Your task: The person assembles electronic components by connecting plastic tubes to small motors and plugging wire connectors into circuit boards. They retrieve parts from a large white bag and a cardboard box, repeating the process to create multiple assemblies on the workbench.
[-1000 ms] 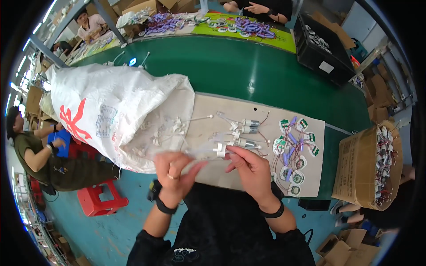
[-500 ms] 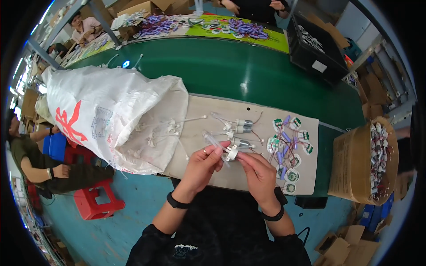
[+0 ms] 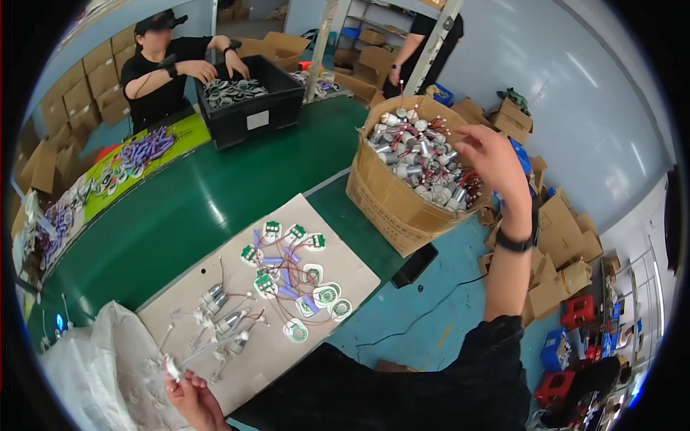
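Between the fingertips of my left hand is a small white plastic fitting, held at the lower left beside the mouth of a white woven sack. My right hand reaches over a cardboard box heaped with small silver motors with red wires. Its fingers are apart and curved above the pile, with nothing visible in them. Several motors with white fittings and clear tubes lie on the beige board near my left hand.
On the board's far part are round green circuit boards wired to purple cells. A green work surface runs behind. Across it, a person has both hands at a black bin of parts. Another person stands beyond the box.
The view has swung right. My hands have parted: the left keeps the white fitting near the sack, while the right has moved over to the box of motors.
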Demonstrator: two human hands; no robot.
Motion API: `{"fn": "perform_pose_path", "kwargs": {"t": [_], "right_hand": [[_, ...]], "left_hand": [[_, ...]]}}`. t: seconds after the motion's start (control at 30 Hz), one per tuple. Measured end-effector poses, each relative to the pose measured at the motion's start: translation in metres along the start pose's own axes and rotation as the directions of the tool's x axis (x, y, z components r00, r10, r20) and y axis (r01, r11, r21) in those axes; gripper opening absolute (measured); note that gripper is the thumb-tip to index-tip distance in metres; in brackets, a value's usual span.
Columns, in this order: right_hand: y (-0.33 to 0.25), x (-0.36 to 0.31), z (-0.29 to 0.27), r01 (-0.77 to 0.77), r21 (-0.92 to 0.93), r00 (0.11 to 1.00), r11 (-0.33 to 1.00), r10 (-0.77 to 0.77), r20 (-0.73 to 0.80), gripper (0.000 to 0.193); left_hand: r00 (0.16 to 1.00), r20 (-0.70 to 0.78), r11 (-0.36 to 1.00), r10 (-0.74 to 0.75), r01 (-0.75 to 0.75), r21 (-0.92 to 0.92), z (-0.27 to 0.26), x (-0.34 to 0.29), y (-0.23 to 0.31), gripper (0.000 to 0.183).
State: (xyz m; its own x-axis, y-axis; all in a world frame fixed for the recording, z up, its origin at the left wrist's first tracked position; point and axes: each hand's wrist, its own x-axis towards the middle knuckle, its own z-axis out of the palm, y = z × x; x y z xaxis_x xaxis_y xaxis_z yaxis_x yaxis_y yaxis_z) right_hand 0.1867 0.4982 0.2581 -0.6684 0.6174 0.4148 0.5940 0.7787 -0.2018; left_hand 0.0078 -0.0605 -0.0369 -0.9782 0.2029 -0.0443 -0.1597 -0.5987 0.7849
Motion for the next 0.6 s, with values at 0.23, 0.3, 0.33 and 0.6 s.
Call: {"fn": "perform_pose_path", "kwargs": {"t": [0.23,0.3,0.33,0.6], "right_hand": [[0.057,0.055,0.044,0.13,0.114,0.949,0.985,-0.157,0.274,0.036],[0.048,0.081,0.062,0.144,-0.022,0.966,0.989,-0.136,0.222,0.037],[0.047,0.093,0.069,0.148,-0.161,0.977,0.976,-0.119,0.174,0.038],[0.097,0.136,0.125,0.183,-0.206,0.966,0.961,-0.137,0.219,0.035]], "left_hand": [[0.964,0.159,0.955,0.212,-0.169,-0.245,0.003,0.009,0.006,0.027],[0.963,0.125,0.932,0.24,-0.193,-0.306,0.017,0.008,0.011,0.029],[0.97,0.144,0.938,0.195,-0.141,-0.318,0.034,0.0,0.02,0.024],[0.982,0.138,0.93,0.128,-0.07,-0.361,0.036,-0.013,0.025,0.022]]}}
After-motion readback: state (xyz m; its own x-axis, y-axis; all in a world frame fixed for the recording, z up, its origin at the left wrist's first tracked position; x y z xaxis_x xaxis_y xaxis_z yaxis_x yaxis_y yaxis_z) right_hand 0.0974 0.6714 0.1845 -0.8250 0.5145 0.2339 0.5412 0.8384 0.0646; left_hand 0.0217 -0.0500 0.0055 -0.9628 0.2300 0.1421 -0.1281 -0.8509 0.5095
